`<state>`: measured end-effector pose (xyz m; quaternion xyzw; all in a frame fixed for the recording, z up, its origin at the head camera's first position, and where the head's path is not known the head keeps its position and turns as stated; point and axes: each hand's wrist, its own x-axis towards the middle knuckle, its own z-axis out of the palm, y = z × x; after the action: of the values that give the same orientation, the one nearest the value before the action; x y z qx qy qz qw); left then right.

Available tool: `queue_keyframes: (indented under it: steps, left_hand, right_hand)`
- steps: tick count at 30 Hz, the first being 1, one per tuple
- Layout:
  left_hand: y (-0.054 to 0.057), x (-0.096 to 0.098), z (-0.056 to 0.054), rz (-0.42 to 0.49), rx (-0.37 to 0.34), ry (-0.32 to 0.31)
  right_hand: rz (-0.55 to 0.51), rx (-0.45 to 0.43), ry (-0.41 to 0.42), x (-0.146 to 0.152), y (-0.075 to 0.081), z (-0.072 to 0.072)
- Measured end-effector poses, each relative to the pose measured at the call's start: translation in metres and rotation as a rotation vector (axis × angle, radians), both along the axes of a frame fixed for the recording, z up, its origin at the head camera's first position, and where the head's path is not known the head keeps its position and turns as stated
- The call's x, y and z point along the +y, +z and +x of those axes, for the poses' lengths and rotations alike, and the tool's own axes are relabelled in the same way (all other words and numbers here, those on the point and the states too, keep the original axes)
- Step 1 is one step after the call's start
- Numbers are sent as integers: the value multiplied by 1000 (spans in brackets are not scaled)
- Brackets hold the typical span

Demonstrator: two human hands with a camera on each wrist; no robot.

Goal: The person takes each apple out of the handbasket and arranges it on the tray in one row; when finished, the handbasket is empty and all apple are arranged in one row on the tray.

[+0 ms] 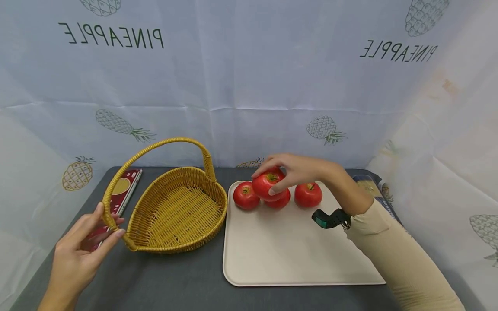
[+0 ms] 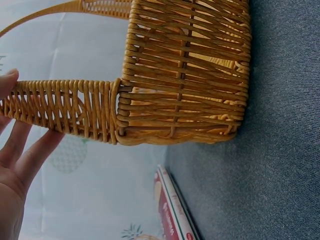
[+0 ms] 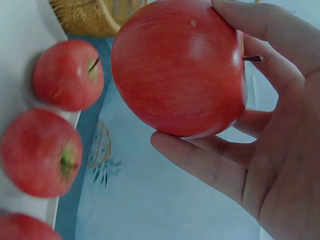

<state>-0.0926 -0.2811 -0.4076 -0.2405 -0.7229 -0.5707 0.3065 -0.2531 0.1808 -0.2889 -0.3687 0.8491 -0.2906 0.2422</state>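
Note:
A yellow woven basket (image 1: 183, 216) with a tall arched handle stands on the left of the table, nothing inside it. My left hand (image 1: 79, 250) pinches the near left foot of that handle between thumb and fingers. Over the tray my right hand (image 1: 292, 170) grips a red apple (image 1: 264, 183) by its top, lifted above the others; its stem shows in the right wrist view (image 3: 180, 65). Below and around it, three more red apples rest along the tray's back edge: a left one (image 1: 246, 196), a partly hidden middle one (image 1: 279, 201) and a right one (image 1: 308, 195).
The beige tray (image 1: 272, 259) lies to the right of the basket on a dark grey table (image 1: 175, 280). A red flat package (image 1: 126, 190) lies behind the left hand. Another package (image 1: 367, 185) sits at the back right, partly behind my forearm. Pineapple-print cloth hangs behind.

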Motion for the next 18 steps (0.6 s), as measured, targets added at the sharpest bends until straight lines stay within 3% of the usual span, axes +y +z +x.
queue_keyframes:
  steps: [3, 10, 18]
  left_hand:
    - [-1, 0, 0, 21, 1, -26]
    - [-2, -1, 2, -17, -7, 19]
    - [0, -2, 1, -5, -11, -5]
  right_hand:
    - [-3, 15, -32, 17, -2, 1]
    - [-16, 17, -136, 58, -6, 4]
    - [-32, 68, -237, 110, -11, 16]
